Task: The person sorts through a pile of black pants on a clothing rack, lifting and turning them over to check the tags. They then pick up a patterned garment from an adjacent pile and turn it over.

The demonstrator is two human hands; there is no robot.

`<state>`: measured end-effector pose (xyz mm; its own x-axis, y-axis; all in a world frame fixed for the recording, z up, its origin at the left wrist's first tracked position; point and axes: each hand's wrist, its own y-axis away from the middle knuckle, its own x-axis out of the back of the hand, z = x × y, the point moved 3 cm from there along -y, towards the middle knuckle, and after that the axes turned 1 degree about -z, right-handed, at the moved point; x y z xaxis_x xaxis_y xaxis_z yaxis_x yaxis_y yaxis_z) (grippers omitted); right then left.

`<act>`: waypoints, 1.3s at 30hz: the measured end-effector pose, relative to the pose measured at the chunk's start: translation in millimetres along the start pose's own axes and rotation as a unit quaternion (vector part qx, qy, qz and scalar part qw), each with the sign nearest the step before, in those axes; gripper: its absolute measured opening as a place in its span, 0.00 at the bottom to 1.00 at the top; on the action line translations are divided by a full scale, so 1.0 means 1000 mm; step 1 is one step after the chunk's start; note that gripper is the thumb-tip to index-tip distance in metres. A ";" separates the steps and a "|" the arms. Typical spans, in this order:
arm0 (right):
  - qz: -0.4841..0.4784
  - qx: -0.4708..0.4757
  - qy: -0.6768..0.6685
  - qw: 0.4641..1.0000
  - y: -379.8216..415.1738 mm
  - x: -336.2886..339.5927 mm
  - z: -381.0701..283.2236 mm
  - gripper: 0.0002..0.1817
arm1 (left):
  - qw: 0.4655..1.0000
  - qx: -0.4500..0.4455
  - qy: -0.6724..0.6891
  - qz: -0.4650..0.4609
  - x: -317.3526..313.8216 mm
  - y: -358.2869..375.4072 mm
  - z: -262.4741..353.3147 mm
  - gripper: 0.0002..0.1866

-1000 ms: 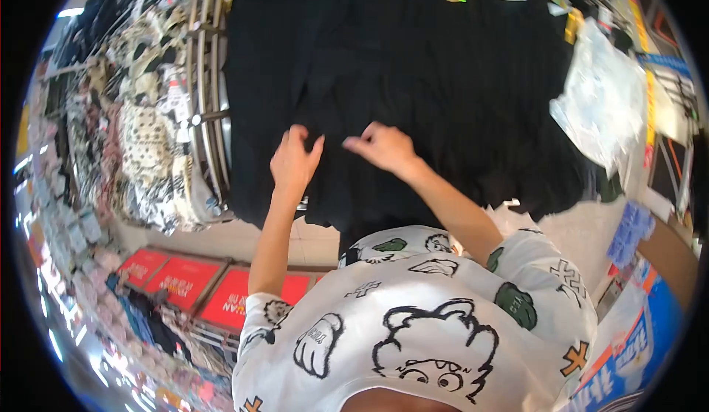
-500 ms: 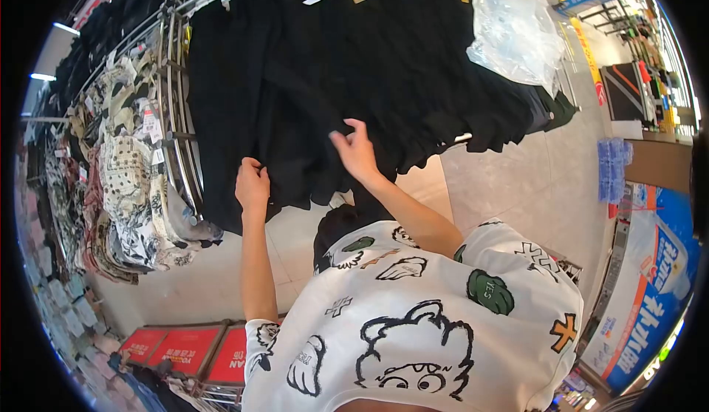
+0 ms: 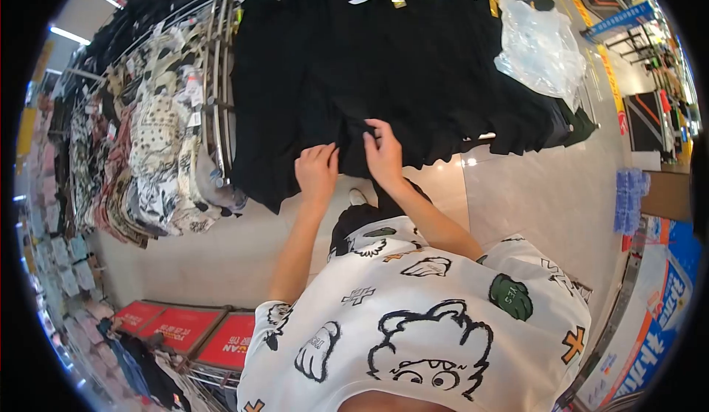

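A row of black garments (image 3: 413,65) hangs from a rack in front of me, with paper tags along the top. Their exact kind is hard to make out. My left hand (image 3: 316,172) is at the lower part of one near the left end, its fingers curled on the dark cloth. Just to the right and slightly higher, my right hand (image 3: 385,153) is against the same cloth, thumb and index finger apart. A fold of black fabric lies between the two hands.
Patterned clothes (image 3: 159,146) hang on a metal rack (image 3: 218,87) at the left. Clear plastic sheeting (image 3: 543,50) covers the right end of the black row. Red sign panels (image 3: 181,331) stand low at left; a blue-and-white printed display (image 3: 653,323) stands at right.
My left hand has moved right across the black cloth, close to my right hand. The right hand stays at the cloth, its fingers slightly more bent. The view has shifted left.
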<state>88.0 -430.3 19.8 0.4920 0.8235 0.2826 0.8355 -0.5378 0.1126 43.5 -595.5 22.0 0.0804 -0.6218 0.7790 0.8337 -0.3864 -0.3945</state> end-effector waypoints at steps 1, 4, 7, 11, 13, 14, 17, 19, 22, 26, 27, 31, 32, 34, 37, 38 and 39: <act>0.026 0.045 0.052 0.997 0.000 0.005 -0.006 0.14 | 1.000 -0.003 0.015 -0.001 -0.002 0.003 0.005 0.08; 0.103 0.231 0.154 0.955 -0.005 0.017 -0.033 0.15 | 0.996 0.003 0.089 -0.012 -0.008 0.012 0.014 0.11; 0.050 0.249 0.109 0.961 -0.009 0.014 -0.054 0.17 | 0.953 0.101 0.276 -0.071 -0.007 0.023 0.020 0.12; -0.166 0.309 0.136 0.927 0.006 -0.012 -0.086 0.19 | 0.866 0.330 0.357 0.115 -0.022 0.062 -0.014 0.12; -0.305 0.312 0.181 0.881 0.021 -0.039 -0.062 0.19 | 0.750 0.448 0.466 0.141 -0.049 0.087 -0.039 0.15; -0.385 0.293 0.216 0.848 0.030 -0.050 -0.048 0.19 | 0.681 0.495 0.522 0.137 -0.055 0.094 -0.044 0.15; -0.416 0.274 0.197 0.845 0.044 -0.054 -0.025 0.17 | 0.662 0.542 0.511 0.088 -0.073 0.102 -0.051 0.14; -0.379 0.214 0.188 0.880 0.041 -0.045 -0.028 0.15 | 0.712 0.490 0.503 0.006 -0.081 0.110 -0.060 0.14; -0.199 0.206 0.211 0.935 0.033 -0.032 -0.030 0.18 | 0.763 0.439 0.470 -0.070 -0.080 0.113 -0.055 0.14; -0.198 0.268 0.363 0.870 0.031 -0.034 -0.004 0.29 | 0.765 0.381 0.519 -0.020 -0.072 0.114 -0.046 0.17; -0.204 0.280 0.405 0.846 0.033 -0.035 0.001 0.32 | 0.737 0.385 0.555 -0.003 -0.069 0.116 -0.044 0.19; -0.218 0.296 0.345 0.863 0.043 -0.041 0.001 0.37 | 0.696 0.490 0.511 -0.117 -0.057 0.129 -0.038 0.22; -0.243 0.280 0.356 0.858 0.049 -0.042 0.008 0.37 | 0.685 0.530 0.468 -0.173 -0.051 0.130 -0.038 0.22; -0.265 0.297 0.346 0.850 0.050 -0.038 0.010 0.36 | 0.784 0.462 0.379 -0.167 -0.083 0.155 -0.081 0.20; -0.196 0.283 0.299 0.890 0.037 -0.023 0.010 0.36 | 0.901 0.340 0.259 0.074 -0.049 0.125 -0.058 0.17; -0.151 0.287 0.305 0.895 0.033 -0.014 0.000 0.37 | 0.930 0.300 0.174 0.117 -0.024 0.100 -0.036 0.17; -0.117 0.272 0.360 0.885 0.033 -0.008 -0.003 0.38 | 0.949 0.256 0.088 0.161 -0.007 0.080 -0.019 0.16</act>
<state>111.0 -455.7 24.2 0.1704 0.4669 0.8677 0.9843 -0.0404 -0.1716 99.6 -634.8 -24.0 0.3209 -0.7733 0.5468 0.9412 0.1962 -0.2749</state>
